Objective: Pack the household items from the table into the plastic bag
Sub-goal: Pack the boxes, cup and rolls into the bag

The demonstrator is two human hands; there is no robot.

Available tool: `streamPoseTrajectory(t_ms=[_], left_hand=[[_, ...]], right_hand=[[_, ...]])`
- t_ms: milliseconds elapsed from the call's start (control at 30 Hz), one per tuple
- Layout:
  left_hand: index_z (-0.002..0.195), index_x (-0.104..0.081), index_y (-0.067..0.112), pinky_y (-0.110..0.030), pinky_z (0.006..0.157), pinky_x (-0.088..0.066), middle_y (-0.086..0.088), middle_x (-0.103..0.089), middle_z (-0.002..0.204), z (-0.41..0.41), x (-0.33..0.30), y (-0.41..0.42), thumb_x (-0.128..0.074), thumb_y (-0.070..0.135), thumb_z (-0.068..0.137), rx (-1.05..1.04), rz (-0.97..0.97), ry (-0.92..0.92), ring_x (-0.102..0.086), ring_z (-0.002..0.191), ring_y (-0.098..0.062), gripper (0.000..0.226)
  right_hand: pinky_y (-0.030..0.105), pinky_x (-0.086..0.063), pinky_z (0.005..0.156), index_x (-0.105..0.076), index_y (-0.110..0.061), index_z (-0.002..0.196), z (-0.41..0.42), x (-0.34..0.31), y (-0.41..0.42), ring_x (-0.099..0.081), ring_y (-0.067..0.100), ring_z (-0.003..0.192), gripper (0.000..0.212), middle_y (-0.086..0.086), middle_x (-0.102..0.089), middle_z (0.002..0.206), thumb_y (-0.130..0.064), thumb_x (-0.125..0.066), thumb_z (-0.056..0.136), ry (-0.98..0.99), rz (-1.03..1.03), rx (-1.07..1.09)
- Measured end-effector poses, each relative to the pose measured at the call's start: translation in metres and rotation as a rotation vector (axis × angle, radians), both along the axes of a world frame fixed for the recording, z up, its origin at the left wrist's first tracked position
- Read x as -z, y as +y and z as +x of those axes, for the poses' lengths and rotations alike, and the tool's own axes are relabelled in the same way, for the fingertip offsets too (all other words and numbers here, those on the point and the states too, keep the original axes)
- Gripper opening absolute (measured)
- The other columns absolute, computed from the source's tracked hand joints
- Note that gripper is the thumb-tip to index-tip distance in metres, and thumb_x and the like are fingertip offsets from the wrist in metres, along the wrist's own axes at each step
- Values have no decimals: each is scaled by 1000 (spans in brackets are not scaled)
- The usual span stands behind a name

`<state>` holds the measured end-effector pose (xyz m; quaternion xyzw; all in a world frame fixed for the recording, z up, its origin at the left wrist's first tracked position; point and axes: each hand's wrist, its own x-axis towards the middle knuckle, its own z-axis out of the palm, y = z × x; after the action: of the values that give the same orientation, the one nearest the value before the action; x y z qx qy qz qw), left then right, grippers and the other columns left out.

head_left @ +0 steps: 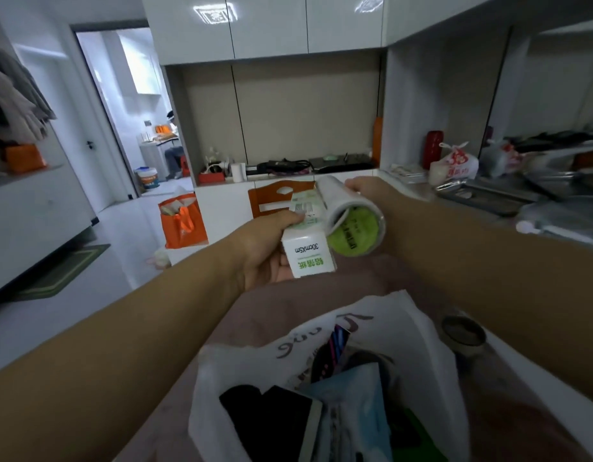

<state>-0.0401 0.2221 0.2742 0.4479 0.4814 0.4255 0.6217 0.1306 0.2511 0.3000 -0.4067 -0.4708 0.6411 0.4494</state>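
Observation:
My left hand (pixel 265 248) grips a long white and green box (pixel 308 248) printed "30cmX5m", held up above the table. My right hand (pixel 365 188) holds a clear tube (pixel 350 216) with a green tennis ball showing at its near end; tube and box touch side by side. Below them, at the bottom middle, stands the open white plastic bag (pixel 418 331), with a black item, a light blue packet and other things inside it. The bag rests on a table with a pinkish cloth (pixel 308 301).
A small round metal container (pixel 463 333) sits on the table right of the bag. An orange chair back (pixel 268 198) stands beyond the table, an orange bag (pixel 183 221) on the floor to the left. A cluttered counter (pixel 508 195) runs along the right.

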Motion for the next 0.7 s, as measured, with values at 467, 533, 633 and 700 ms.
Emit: streamPoseTrajectory(t_ms=[467,533,633,700], left_hand=[[86,-63,12,-17,35,-30,-1,-59,52,2,28,-99,-39,45,97,107,109,537,-44,37,-9,42],[89,-65,15,-16,35,-27,3,-54,52,2,33,-104,-44,41,96,82,139,487,-38,37,-7,34],[85,-68,29,-14,33,-29,13,-59,46,6,32,-116,-55,32,93,59,171,521,-40,34,-2,16],[75,-66,36,-12,39,-39,21,-64,51,4,33,-120,-60,31,89,-30,242,699,-55,42,1,17]], right_hand=[[47,-52,85,-46,-13,136,10,56,-91,-58,40,111,61,20,-57,131,-43,-55,83,352,-175,-196],[41,-58,69,-55,-12,127,14,60,-99,-69,36,92,52,19,-70,111,-41,-56,84,311,-102,-163],[28,-53,39,-77,-10,74,17,73,-102,-71,23,50,33,10,-74,59,-30,-55,88,263,-34,-167],[32,-57,50,-74,-11,92,13,80,-102,-73,28,66,27,14,-76,75,-31,-63,77,285,-83,-191]])
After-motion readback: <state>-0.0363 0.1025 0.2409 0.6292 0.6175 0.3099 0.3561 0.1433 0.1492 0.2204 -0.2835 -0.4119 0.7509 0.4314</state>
